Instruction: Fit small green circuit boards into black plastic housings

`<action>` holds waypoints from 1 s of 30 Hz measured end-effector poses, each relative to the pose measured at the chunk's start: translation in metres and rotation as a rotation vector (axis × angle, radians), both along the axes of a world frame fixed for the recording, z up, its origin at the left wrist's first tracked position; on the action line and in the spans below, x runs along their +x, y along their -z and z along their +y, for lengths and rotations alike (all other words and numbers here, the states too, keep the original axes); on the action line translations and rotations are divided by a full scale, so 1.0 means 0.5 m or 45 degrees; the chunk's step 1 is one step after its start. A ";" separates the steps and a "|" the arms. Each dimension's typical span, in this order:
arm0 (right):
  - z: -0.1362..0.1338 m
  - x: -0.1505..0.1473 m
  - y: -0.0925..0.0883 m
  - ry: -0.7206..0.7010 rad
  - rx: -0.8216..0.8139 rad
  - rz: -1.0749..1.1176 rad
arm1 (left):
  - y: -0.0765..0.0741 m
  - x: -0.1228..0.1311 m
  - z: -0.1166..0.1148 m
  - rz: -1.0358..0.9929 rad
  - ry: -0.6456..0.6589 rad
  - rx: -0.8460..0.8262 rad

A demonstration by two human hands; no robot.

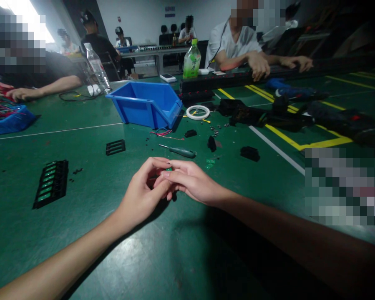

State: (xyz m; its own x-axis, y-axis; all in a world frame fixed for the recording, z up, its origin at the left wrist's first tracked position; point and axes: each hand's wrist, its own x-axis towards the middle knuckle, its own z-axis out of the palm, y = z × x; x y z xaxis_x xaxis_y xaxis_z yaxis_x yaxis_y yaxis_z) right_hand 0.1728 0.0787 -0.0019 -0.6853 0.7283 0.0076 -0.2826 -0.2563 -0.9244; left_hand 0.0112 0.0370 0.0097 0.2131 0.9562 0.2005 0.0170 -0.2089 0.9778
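Note:
My left hand (142, 185) and my right hand (195, 181) meet above the green tabletop, fingers curled together. Between the fingertips a small green piece (169, 169) shows; most of it is hidden, so its kind is unclear. Just beyond the hands lies a screwdriver (182, 152) with a dark green handle. Small clear-green pieces (210, 163) are scattered to the right of it. Off to the left is a black frame holding a row of green pieces (51, 183), and a smaller slotted black frame (115, 147) lies farther back.
A blue bin (134, 110) stands behind the screwdriver, beside a white ring (197, 112) and loose screws. Black parts (250, 153) lie to the right. Drink bottles (192, 60) stand at the back. Co-workers sit across the table, one with hands (259, 64) on a long black bar.

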 end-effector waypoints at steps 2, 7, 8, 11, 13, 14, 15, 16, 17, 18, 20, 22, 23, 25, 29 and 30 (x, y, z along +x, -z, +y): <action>0.000 0.000 0.001 0.006 -0.008 0.003 | 0.000 0.000 0.000 -0.005 0.005 -0.006; 0.001 0.000 0.002 -0.002 0.014 -0.021 | 0.001 -0.001 -0.002 -0.004 0.003 -0.009; 0.001 0.001 0.001 -0.001 0.015 -0.025 | 0.001 -0.001 -0.002 0.001 0.001 -0.008; 0.001 0.001 0.001 0.011 0.011 -0.023 | 0.001 -0.001 -0.002 0.010 -0.006 -0.009; 0.002 0.001 0.002 0.006 0.022 -0.033 | 0.001 -0.001 -0.002 0.005 -0.002 -0.012; 0.002 0.001 0.002 0.003 0.027 -0.040 | 0.002 -0.001 -0.002 0.001 0.002 -0.010; 0.002 0.001 0.002 0.004 0.026 -0.040 | 0.002 -0.001 -0.002 -0.002 0.005 -0.010; 0.002 0.001 0.001 0.005 0.021 -0.038 | 0.002 -0.001 -0.002 -0.004 0.006 -0.009; 0.001 0.001 0.001 0.006 0.017 -0.032 | 0.002 -0.001 -0.002 -0.007 0.006 -0.009; 0.001 0.001 0.000 0.008 0.013 -0.026 | 0.002 -0.001 -0.002 -0.011 0.006 -0.012; 0.001 0.001 -0.001 0.012 0.006 -0.014 | 0.003 -0.001 -0.002 -0.017 0.005 -0.019; 0.000 0.000 -0.001 0.010 -0.001 -0.009 | 0.004 -0.001 -0.002 -0.020 0.005 -0.025; 0.000 0.000 -0.001 0.008 -0.005 -0.008 | 0.004 -0.002 -0.001 -0.019 0.004 -0.025; 0.001 0.000 -0.001 -0.001 0.002 -0.014 | 0.004 -0.002 -0.001 -0.011 0.004 -0.020; 0.001 0.001 0.000 0.004 0.016 -0.014 | 0.004 -0.003 -0.001 -0.013 0.016 -0.021; 0.000 0.001 0.001 0.009 0.011 -0.009 | 0.004 -0.003 -0.001 -0.015 0.019 -0.023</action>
State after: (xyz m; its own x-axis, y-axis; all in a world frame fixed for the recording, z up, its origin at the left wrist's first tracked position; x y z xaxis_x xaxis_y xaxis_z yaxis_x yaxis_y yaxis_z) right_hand 0.1731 0.0789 -0.0022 -0.6804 0.7328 0.0092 -0.2780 -0.2464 -0.9284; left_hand 0.0099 0.0365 0.0078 0.2251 0.9564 0.1859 0.0025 -0.1913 0.9815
